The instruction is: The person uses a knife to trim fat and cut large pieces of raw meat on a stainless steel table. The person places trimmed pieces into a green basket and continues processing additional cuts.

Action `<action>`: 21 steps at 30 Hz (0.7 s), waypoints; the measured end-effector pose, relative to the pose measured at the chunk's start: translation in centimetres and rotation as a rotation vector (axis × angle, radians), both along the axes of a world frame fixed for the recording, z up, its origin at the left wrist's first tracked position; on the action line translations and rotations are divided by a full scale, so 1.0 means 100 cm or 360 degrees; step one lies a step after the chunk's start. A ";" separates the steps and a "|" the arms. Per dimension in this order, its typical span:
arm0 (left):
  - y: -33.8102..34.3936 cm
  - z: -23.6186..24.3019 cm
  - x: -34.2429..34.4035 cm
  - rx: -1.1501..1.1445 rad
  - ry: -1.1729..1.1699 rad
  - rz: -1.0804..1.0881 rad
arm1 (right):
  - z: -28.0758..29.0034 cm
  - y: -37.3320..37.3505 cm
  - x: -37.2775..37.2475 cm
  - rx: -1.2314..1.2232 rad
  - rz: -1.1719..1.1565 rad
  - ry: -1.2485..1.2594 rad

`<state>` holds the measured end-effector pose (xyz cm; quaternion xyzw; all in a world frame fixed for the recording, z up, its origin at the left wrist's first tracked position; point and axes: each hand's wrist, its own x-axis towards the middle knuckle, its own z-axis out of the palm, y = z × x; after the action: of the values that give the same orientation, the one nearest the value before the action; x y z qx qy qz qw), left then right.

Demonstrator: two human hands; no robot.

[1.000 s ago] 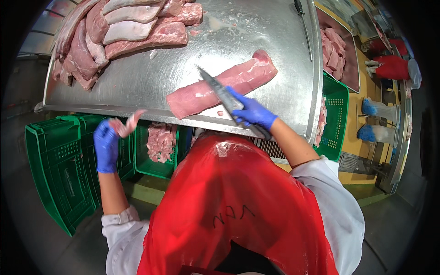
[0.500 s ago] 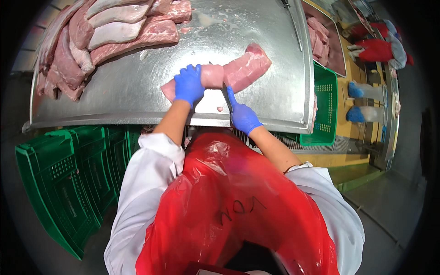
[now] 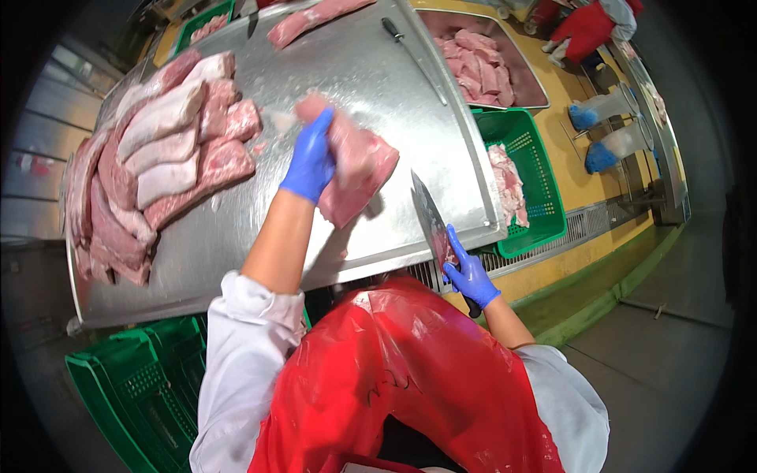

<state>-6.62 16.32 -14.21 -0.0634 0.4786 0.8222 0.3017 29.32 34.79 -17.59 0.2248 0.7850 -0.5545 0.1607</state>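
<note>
My left hand [image 3: 310,162], in a blue glove, grips a pork loin piece [image 3: 359,177]. The meat is tilted and partly blurred over the steel table [image 3: 276,205], and whether its lower end touches the table I cannot tell. In my right hand [image 3: 473,280], also gloved in blue, is a knife [image 3: 428,209] with a black handle. Its blade points up and away, over the table's near right edge, with reddish matter on the part near my fingers. My right forefinger is stretched along the knife.
Long pork loins [image 3: 169,162] are piled at the left; another loin [image 3: 315,22] lies at the far edge. A sharpening steel [image 3: 415,61] lies near a tray [image 3: 536,87] of meat. Green crates stand at the right [image 3: 544,197] and lower left [image 3: 142,386]. Another person [image 3: 587,33] works beyond.
My left hand has lifted and tilted the meat. The knife has left the meat and moved right and nearer to me. My view has turned, showing more of the far table.
</note>
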 end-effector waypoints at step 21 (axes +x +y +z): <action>0.171 0.024 -0.015 0.0277 0.0793 -0.0609 | -0.084 0.130 0.006 -0.0160 -0.0505 0.0395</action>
<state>-8.16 33.38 -11.82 0.2568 0.4689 0.7786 0.3286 29.93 47.79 -26.02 0.2672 0.7248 -0.6349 -0.0156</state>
